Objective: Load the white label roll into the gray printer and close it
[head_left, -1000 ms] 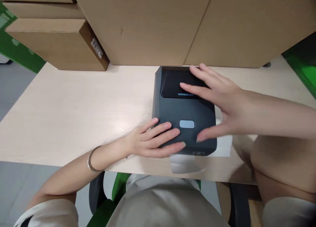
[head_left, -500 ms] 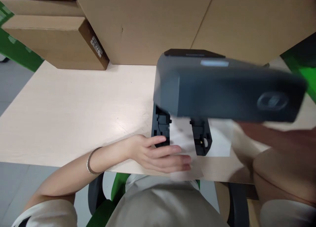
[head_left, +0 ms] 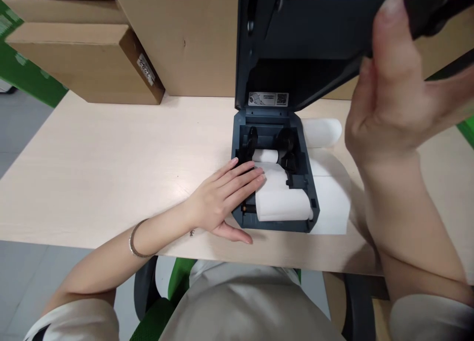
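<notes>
Here the right hand (head_left: 388, 104) grips the raised lid (head_left: 314, 29), while left hand (head_left: 222, 197) fingers (head_left: 244, 175) lie flat, unclenched, on the paper roll (head_left: 281, 202).

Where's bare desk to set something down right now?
Widest bare patch: desk left of the printer, below the small box. Crowded: right of the printer, paper sheets and right hand holding the lid; left hand rests on the printer's left edge.

Thin bracelet (head_left: 135, 239), seemingly pale sleeves (head_left: 74, 323).
</notes>
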The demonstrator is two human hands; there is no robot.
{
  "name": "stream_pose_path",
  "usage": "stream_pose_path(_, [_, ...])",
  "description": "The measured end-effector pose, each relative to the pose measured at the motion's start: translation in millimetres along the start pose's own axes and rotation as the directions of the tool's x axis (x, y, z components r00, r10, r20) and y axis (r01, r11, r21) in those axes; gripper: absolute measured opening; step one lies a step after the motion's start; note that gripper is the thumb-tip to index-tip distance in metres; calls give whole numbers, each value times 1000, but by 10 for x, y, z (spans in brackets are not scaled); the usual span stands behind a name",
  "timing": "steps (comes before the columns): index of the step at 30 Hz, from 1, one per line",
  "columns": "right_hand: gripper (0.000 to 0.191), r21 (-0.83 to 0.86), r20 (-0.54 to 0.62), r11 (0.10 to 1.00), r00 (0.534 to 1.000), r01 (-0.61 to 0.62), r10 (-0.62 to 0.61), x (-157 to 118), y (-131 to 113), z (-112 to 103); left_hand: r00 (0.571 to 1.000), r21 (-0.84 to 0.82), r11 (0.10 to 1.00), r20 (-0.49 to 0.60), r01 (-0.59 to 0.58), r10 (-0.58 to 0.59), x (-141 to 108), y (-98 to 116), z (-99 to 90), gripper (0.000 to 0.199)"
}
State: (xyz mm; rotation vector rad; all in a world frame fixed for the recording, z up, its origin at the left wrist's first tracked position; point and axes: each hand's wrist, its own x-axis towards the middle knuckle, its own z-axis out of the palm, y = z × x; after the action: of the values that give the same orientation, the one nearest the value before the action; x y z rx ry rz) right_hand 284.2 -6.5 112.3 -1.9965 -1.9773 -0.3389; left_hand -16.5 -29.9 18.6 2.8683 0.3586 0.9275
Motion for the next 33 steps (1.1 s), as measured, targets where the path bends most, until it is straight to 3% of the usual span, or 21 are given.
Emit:
stream_pose_path(2, [69, -118, -165, 991, 985, -69, 49, 23, -11, 30, 999, -20, 1000, 29, -14, 14, -9, -37, -20, 90])
stream_pose_path(4, [65, -222, -251, 973, 968, -55, -2, 65, -29, 62, 999, -33, 999, 20, -25, 26, -17, -74, -21, 83])
stream_pose_path(7, [65, -251, -223, 965, 966, 76, -134, 135, -61, 120, 1000, -52, 998, -11, -30, 29, -17, -110, -6, 78])
stream_pose_path(11, [62, 2, -188, 982, 965, 187, -184, 153, -103, 197, 999, -36, 999, -30, -23, 22, 3, -119, -2, 67])
stream_pose_path(15, [60, 173, -131, 961, 972, 218, -197, 109, -138, 213, 997, -27, 999, -54, -47, 46, 22, -118, -12, 59])
stream_pose_path(20, [58, 142, -169, 966, 967, 216, -192, 89, -202, 203, 1000, -14, 1000, -1, 22, -22, 18, -104, -10, 65])
stream_pose_path(23, [48, 155, -120, 938, 948, 310, -293, 74, -289, 251, 990, 66, 988, -24, 138, -137, 5, -85, -13, 81])
stream_pose_path(25, [41, 248, -48, 891, 924, 380, -380, 49, -356, 306, 981, 130, 972, -35, 194, -191, -1, -72, -21, 87])
stream_pose_path(29, [46, 396, 138, 821, 857, 412, -496, -7, -456, 396, 985, 192, 966, -14, 174, -174, 9, -77, -35, 87])
stream_pose_path(33, [42, 299, 264, 833, 798, 466, -541, -15, -461, 437, 993, 229, 967, -20, 115, -114, 36, -117, -19, 80])
